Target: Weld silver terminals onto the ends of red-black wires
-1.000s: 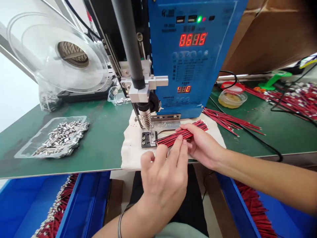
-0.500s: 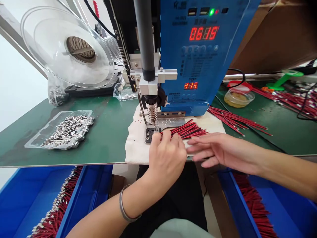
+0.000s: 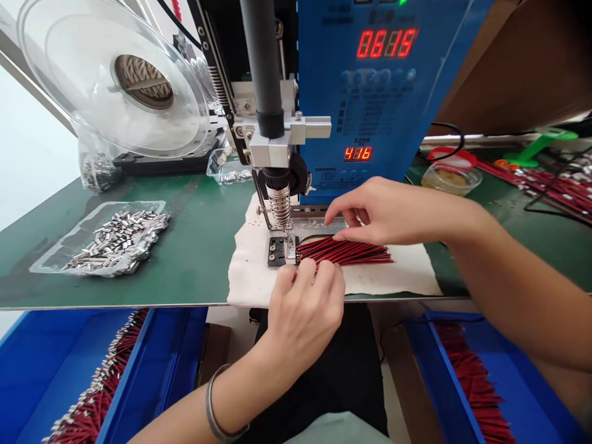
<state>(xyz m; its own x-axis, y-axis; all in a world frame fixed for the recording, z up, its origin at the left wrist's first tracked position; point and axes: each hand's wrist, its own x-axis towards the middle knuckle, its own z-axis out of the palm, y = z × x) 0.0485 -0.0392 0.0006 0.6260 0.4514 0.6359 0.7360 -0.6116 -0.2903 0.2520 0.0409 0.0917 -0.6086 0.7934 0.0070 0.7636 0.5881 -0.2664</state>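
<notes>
A bundle of red and black wires (image 3: pixel 356 251) lies on a white cloth (image 3: pixel 393 280), its left ends beside a small black metal fixture (image 3: pixel 274 251). At the front edge of the bundle, my left hand (image 3: pixel 308 302) is closed with curled fingertips; what they grip is hidden. My right hand (image 3: pixel 374 213) hovers over the back of the bundle, thumb and fingers apart and the thumb close to the wires. Above the fixture stands the soldering head (image 3: pixel 280 206) with its spring-wrapped tip. Behind it is a blue control box (image 3: pixel 370 111) with lit red digits.
On the left sits a clear tray (image 3: pixel 41 262) of small metal parts. A large clear reel (image 3: pixel 83 80) stands behind it. Blue bins (image 3: pixel 176 370) with red wires are below the table edge on both sides. A round tub (image 3: pixel 451 179) stands at the back right.
My right hand has moved up and back, from the front of the wires to above them. The bundle lies straighter. My left hand stays near the fixture. The lower display has changed.
</notes>
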